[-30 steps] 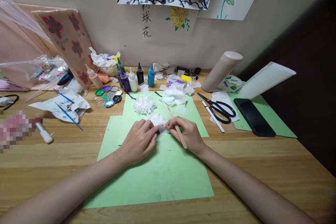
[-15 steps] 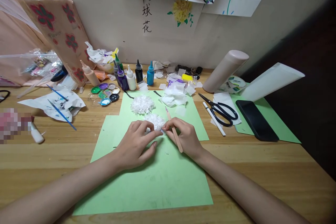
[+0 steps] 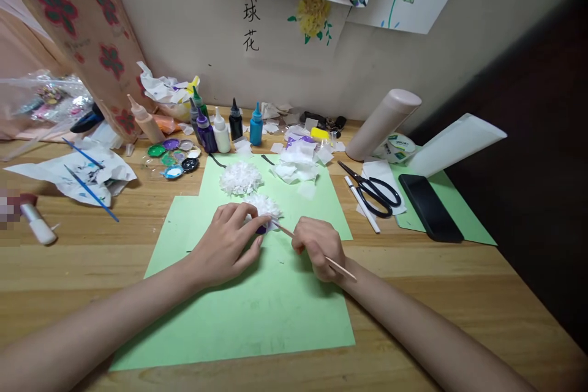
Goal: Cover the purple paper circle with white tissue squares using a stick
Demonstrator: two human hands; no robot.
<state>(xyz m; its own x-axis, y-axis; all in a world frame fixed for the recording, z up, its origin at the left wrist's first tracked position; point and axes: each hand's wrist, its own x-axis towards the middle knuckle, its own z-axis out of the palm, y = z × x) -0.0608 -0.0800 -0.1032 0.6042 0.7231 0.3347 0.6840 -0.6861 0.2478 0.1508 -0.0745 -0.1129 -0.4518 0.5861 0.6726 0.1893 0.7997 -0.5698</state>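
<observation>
Two fluffy white paper flowers lie on green paper; the farther flower is untouched. At the nearer white paper flower, my left hand has its bent fingers on the near left edge, the thumb apart from them. A small dark purple patch shows under those fingertips. My right hand is closed around a slim wooden stick, whose tip meets the flower's near right edge beside my left index finger. Part of the nearer flower is hidden behind my left fingers.
Paint bottles and paint lids stand at the back left. Torn white tissue lies behind the flowers. Scissors, a white pen and a black phone are on the right. Brushes rest on stained tissue at left.
My right hand has turned over and drawn back from the flower, and the stick now points left with its tip at the flower. My left hand stays at the flower. The view has shifted slightly.
</observation>
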